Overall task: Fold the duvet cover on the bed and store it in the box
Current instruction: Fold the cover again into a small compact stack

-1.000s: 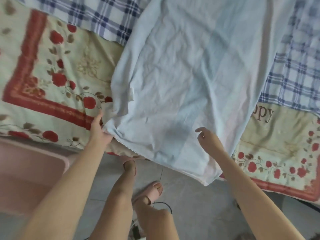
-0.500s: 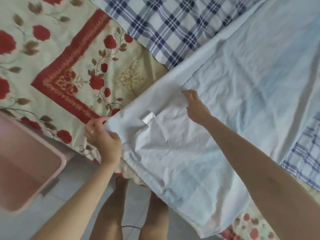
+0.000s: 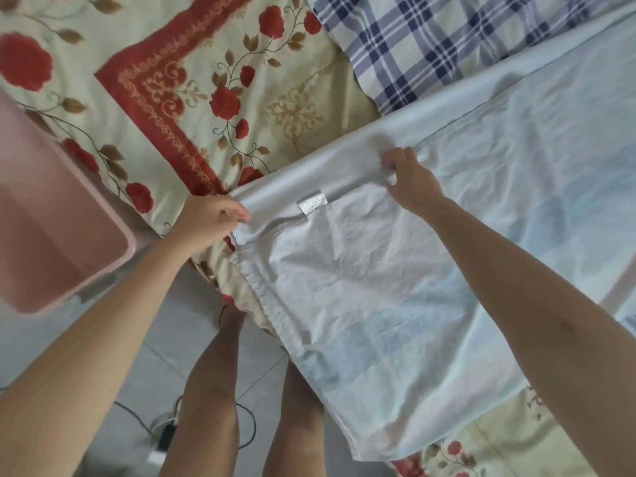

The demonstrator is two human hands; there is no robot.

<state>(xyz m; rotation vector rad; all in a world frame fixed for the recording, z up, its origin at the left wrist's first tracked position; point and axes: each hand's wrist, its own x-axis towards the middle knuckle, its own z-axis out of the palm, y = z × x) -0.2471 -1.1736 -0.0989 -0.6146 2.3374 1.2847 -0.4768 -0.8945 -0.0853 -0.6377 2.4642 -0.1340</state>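
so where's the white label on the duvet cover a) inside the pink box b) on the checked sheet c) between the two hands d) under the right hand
c: the label lies on the duvet cover between the left hand and the right hand, touched by neither.

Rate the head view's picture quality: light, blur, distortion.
Head view: soft, even light, faint shadows, no glare; wide-angle stretch enlarges the forearms; mild softness overall, yet wrinkles in the duvet cover and its white label near the left hand show clearly.
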